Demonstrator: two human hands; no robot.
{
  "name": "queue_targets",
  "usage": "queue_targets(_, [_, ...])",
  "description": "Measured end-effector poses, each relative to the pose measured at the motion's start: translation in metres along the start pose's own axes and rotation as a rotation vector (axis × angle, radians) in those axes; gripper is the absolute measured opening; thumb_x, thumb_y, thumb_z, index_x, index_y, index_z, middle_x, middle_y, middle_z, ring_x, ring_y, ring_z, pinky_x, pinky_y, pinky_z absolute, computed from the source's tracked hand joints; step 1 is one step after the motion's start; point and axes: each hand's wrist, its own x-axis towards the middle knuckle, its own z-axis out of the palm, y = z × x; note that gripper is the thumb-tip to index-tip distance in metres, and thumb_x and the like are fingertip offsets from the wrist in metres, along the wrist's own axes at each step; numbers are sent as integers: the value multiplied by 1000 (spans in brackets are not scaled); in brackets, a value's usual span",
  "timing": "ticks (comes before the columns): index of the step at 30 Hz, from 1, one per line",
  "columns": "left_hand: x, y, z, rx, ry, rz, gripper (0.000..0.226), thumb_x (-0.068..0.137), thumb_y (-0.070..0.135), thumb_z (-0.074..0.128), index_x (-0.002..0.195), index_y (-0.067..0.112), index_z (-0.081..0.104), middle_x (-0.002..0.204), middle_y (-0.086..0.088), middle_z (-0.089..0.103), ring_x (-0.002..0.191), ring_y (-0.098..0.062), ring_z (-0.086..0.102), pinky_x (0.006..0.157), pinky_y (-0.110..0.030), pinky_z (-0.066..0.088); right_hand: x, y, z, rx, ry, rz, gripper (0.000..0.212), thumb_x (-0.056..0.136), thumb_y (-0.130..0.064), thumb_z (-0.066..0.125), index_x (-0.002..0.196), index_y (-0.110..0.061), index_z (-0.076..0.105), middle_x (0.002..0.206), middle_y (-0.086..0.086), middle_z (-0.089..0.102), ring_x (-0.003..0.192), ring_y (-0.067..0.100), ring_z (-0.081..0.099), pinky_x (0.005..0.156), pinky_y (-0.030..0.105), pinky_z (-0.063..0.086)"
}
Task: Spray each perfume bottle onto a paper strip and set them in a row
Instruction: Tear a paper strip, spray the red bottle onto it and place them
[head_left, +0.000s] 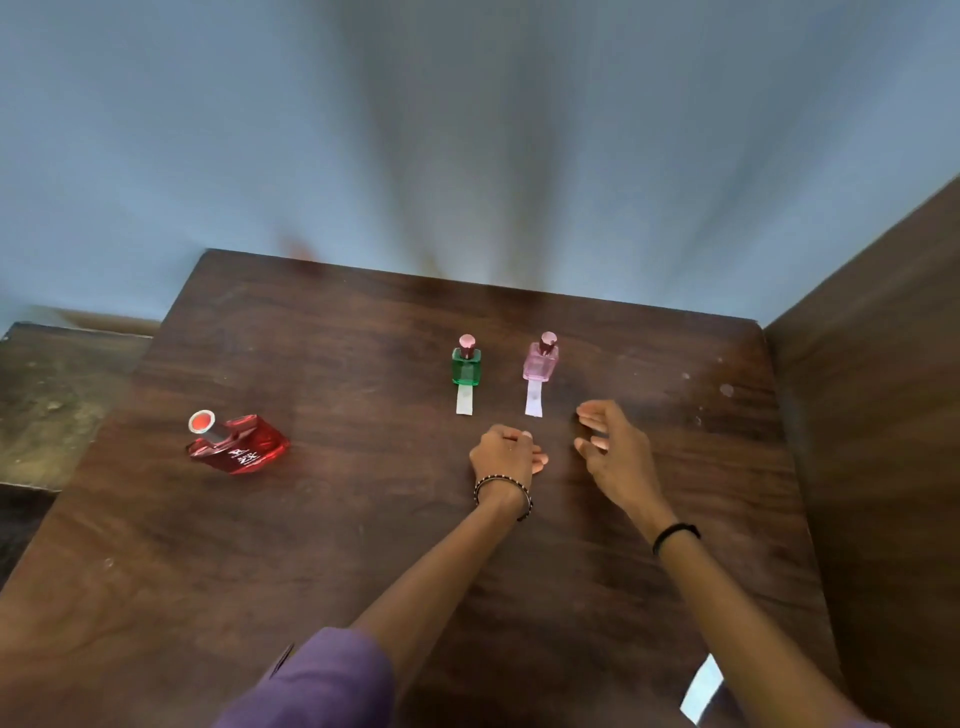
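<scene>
— Three bottles sit on the table (363, 519). Two, the green bottle (466, 366) and the pink bottle (540, 361), stand upright side by side near the far edge. Each has a paper strip reaching out from its base toward the person: the green strip (464, 401) and the pink strip (533, 399).

— And the third?

— The red bottle (240, 444) stands well apart, off to the left, with no strip by it. I judge it is the one not yet sprayed, since the other two already look like the start of a row.

— What are the hands doing?

— Both hang just short of the strips, holding no bottle. The left hand (506, 451) is curled loosely, fingers folded in, and I cannot tell whether anything small is pinched inside. The right hand (613, 447) is half open, fingers (592, 415) spread and bent, empty, near the pink strip but not touching it.

— Any spare paper?

— A pale slip (702, 688) shows at the near edge beside the right forearm; it may be a fresh strip, though it is too blurred to say.

— Why the strips under the bottles?

— Probably so each scent stays matched to its bottle.
</scene>
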Motion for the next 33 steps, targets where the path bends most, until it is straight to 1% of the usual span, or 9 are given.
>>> queue_targets(4, [-37, -32, -3, 145, -85, 74, 8, 94, 4, 59, 95, -3, 62, 80, -17, 69, 47, -4, 67, 50, -20, 57, -53, 21, 0, -36, 18, -10, 42, 87, 3, 70, 125, -11, 59, 131, 2, 66, 122, 16, 62, 101, 25, 46])
queue_targets(7, [-64, -51, -4, 291, -194, 166, 5, 91, 6, 60, 89, 9, 63, 78, -9, 71, 64, -14, 73, 64, -27, 59, -89, 35, -5, -45, 22, -20, 43, 85, -1, 74, 124, -13, 61, 127, 0, 68, 119, 16, 64, 101, 25, 47])
queue_targets(9, [-81, -61, -5, 441, -283, 247, 11, 87, 7, 60, 85, 18, 62, 76, -1, 72, 73, -16, 73, 73, -25, 57, -115, 44, -15, -47, 45, -3, 45, 83, -3, 76, 123, -15, 61, 127, -1, 69, 117, 15, 64, 104, 30, 48])
queue_targets(13, [-108, -73, -7, 776, -451, 400, 10, 87, 20, 61, 91, 27, 66, 89, 8, 74, 85, -7, 68, 82, -26, 54, -167, 70, -43, -49, 86, 80, 55, 79, -6, 82, 128, -17, 59, 131, -5, 66, 120, 13, 61, 101, 22, 42])
queue_targets(16, [-125, -75, -4, 937, -533, 480, 15, 91, 25, 58, 103, 27, 67, 99, 12, 73, 93, -4, 66, 83, -25, 52, -200, 97, -62, -78, 88, 148, 67, 74, -14, 88, 133, -19, 57, 136, -3, 62, 123, 20, 59, 100, 27, 44])
queue_targets(19, [-137, -77, 1, 1019, -574, 554, 17, 90, 27, 56, 103, 30, 67, 103, 15, 72, 97, -1, 66, 84, -26, 52, -222, 115, -72, -129, 56, 210, 82, 67, -22, 93, 137, -22, 52, 138, 0, 61, 122, 21, 57, 93, 29, 45])
queue_targets(24, [-149, -85, 9, 1080, -631, 621, 18, 87, 28, 57, 101, 32, 67, 106, 17, 71, 102, -4, 65, 86, -27, 52, -238, 128, -76, -179, 0, 228, 94, 65, -29, 94, 144, -25, 44, 150, 0, 52, 137, 25, 50, 111, 42, 44])
queue_targets(28, [-152, -90, 11, 1110, -655, 668, 19, 88, 27, 57, 104, 31, 67, 109, 15, 71, 108, -5, 62, 88, -26, 50, -238, 128, -70, -179, -36, 199, 97, 67, -29, 93, 148, -25, 40, 157, -3, 43, 146, 21, 40, 110, 25, 31])
queue_targets(33, [-151, -90, 6, 1146, -708, 705, 27, 89, 21, 57, 112, 30, 67, 115, 15, 69, 112, -6, 58, 91, -26, 48, -238, 121, -60, -146, -107, 156, 106, 64, -28, 94, 153, -24, 35, 163, -4, 33, 150, 16, 30, 110, 22, 26])
